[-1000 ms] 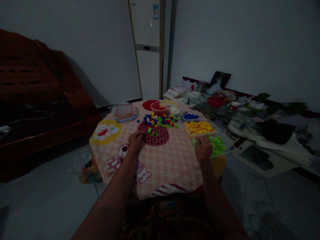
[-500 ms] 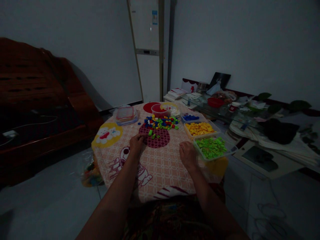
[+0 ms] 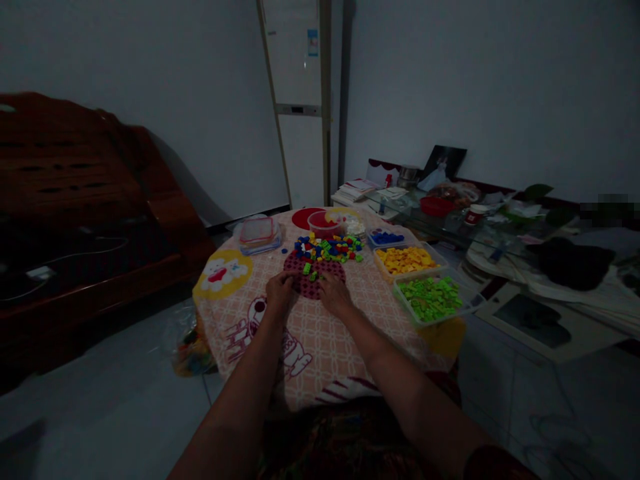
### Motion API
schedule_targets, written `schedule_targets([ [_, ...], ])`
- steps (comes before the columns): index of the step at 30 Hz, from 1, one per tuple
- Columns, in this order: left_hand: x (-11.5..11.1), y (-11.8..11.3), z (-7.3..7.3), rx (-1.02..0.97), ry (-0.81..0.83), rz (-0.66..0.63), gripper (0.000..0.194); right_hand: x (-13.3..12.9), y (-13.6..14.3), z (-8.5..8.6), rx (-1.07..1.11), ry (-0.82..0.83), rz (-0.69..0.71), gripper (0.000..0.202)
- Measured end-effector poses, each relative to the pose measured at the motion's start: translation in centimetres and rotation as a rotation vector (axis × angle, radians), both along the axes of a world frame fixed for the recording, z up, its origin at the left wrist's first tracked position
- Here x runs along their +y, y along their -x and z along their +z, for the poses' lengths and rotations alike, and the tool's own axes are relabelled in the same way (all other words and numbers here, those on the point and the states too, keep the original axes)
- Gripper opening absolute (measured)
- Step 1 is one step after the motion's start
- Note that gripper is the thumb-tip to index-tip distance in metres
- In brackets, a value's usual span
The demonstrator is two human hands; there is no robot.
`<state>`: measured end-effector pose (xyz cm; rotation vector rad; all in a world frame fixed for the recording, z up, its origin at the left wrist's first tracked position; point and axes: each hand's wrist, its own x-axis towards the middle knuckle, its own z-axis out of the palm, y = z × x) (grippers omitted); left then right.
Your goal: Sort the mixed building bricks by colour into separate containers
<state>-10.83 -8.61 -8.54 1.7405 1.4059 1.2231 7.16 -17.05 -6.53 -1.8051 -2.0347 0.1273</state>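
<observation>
On the patterned tablecloth, several green blocks (image 3: 307,269) lie on a dark red circle, between my two hands. My left hand (image 3: 280,291) rests at the circle's left edge, its fingers bent together; whether it holds anything is too dark to tell. My right hand (image 3: 333,292) is at the circle's right side, fingertips by a small green block (image 3: 313,276); its grip is unclear. Just beyond lies a pile of mixed coloured blocks (image 3: 327,248). To the right stand a tub of green blocks (image 3: 431,298), a tub of yellow blocks (image 3: 406,259) and a tub of blue blocks (image 3: 387,238).
Stacked lids (image 3: 259,235) lie at the table's back left, and a round clear tub (image 3: 325,223) stands behind the pile. A cluttered glass table (image 3: 415,208) is beyond on the right. A wooden bench (image 3: 90,220) stands at left.
My right hand has moved left from beside the green tub to the small green blocks on the dark circle. My left hand stays at the circle's left edge. The view has shifted slightly.
</observation>
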Motion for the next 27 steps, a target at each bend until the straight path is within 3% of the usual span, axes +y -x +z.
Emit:
schedule_targets([
  [7,-0.9,-0.1,1.5,-0.02,-0.011,-0.006,0.035,0.2,0.0,-0.1,-0.048,0.007,-0.037,0.04],
  [13,-0.8,-0.1,1.3,-0.034,-0.008,0.018,0.034,-0.4,0.2,0.2,-0.028,-0.023,-0.066,0.045],
  [23,0.1,0.0,0.0,-0.057,0.0,0.011,0.033,-7.6,-2.3,-1.6,0.18,-0.197,-0.154,0.043],
  [27,0.3,0.0,-0.2,-0.055,0.002,0.007,0.033,-9.9,-4.8,-0.6,0.243,-0.292,-0.257,0.04],
])
